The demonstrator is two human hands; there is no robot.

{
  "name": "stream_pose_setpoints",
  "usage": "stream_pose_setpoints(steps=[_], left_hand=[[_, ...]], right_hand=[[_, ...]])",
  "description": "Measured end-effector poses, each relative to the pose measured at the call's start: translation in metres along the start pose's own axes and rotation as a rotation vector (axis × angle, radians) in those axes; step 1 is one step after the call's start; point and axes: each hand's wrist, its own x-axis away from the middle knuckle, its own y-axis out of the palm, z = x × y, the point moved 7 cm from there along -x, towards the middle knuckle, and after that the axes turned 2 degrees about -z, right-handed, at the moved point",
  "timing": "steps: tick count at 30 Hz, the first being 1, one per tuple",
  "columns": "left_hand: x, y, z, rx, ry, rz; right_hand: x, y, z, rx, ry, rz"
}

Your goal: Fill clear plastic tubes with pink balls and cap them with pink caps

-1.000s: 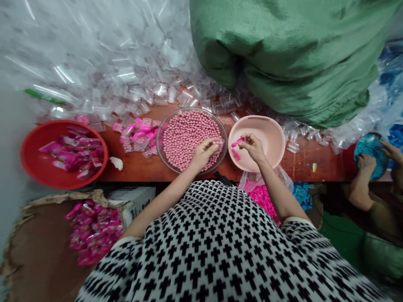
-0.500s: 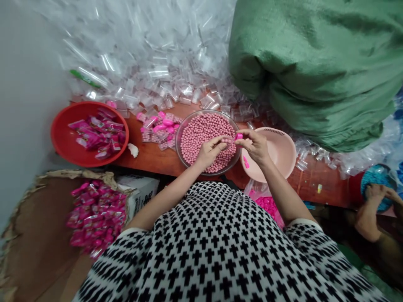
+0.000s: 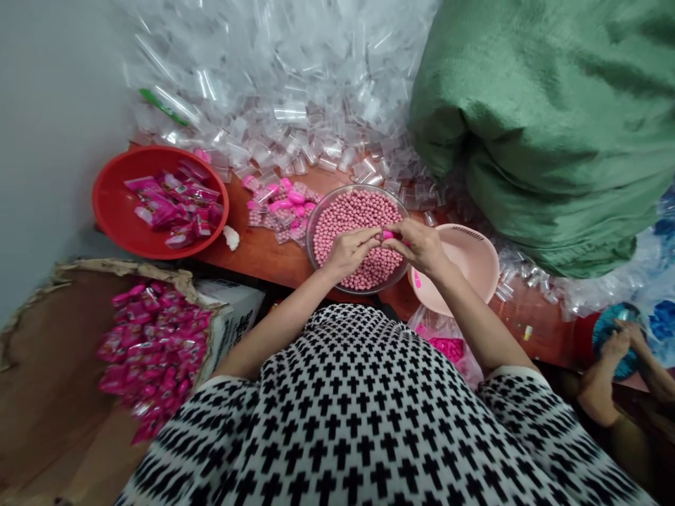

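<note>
My left hand (image 3: pixel 349 249) and my right hand (image 3: pixel 416 244) meet above the near right rim of a clear bowl (image 3: pixel 316 211) full of small pink balls (image 3: pixel 353 214). Between the pinched fingertips of both hands sits a small bright pink cap (image 3: pixel 389 235), joined to a little clear container that I can barely make out. Just right of the hands stands a pale pink basin (image 3: pixel 469 253) with one pink piece (image 3: pixel 417 280) lying in it.
A red bowl (image 3: pixel 113 225) of pink packets stands at the left, filled pink-capped containers (image 3: pixel 279 204) beside the clear bowl. Clear empty containers (image 3: pixel 285 105) pile up behind. A green sack (image 3: pixel 548 119) fills the right. A cardboard box (image 3: pixel 63 351) holds pink packets; another person's hands (image 3: pixel 622 341) work at far right.
My right hand has moved left from the pale basin to meet my left hand over the clear bowl, bringing the pink cap with it. The camera has turned, shifting everything rightward.
</note>
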Motion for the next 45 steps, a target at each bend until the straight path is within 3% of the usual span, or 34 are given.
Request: stream_pose_setpoints(steps=[9, 12, 15, 21, 24, 27, 30, 34, 40, 42, 45], left_hand=[[0.002, -0.003, 0.005, -0.132, 0.064, -0.075], [0.004, -0.004, 0.003, -0.117, 0.022, -0.062], [0.006, -0.005, -0.002, 0.028, -0.069, -0.014], [0.008, -0.015, -0.022, 0.476, -0.270, 0.225], [0.008, -0.018, -0.023, 0.464, -0.270, 0.244], [0.008, -0.016, -0.013, 0.312, -0.196, 0.165], [0.010, -0.014, -0.004, 0.181, -0.105, 0.113], [0.015, -0.021, -0.005, 0.086, -0.088, 0.149], [0.018, -0.038, -0.009, 0.028, -0.057, 0.179], [0.017, -0.047, -0.013, 0.023, -0.073, 0.189], [0.016, -0.069, -0.026, 0.049, -0.118, 0.231]], right_hand=[[0.002, 0.013, -0.013, 0.180, -0.056, -0.119], [-0.002, 0.019, -0.008, 0.106, -0.011, -0.147], [-0.007, 0.015, 0.000, -0.157, 0.093, -0.110], [0.006, 0.005, 0.026, -0.919, 0.407, 0.038], [0.016, 0.017, 0.036, -1.142, 0.521, 0.074], [0.016, 0.030, 0.038, -1.237, 0.588, 0.118], [0.009, 0.047, 0.027, -1.313, 0.659, -0.028], [0.006, 0.075, 0.011, -1.491, 0.810, -0.267], [-0.014, 0.103, 0.005, -1.576, 0.801, -0.121], [-0.024, 0.107, 0.000, -1.572, 0.793, -0.160], [-0.047, 0.108, 0.001, -1.477, 0.732, -0.333]])
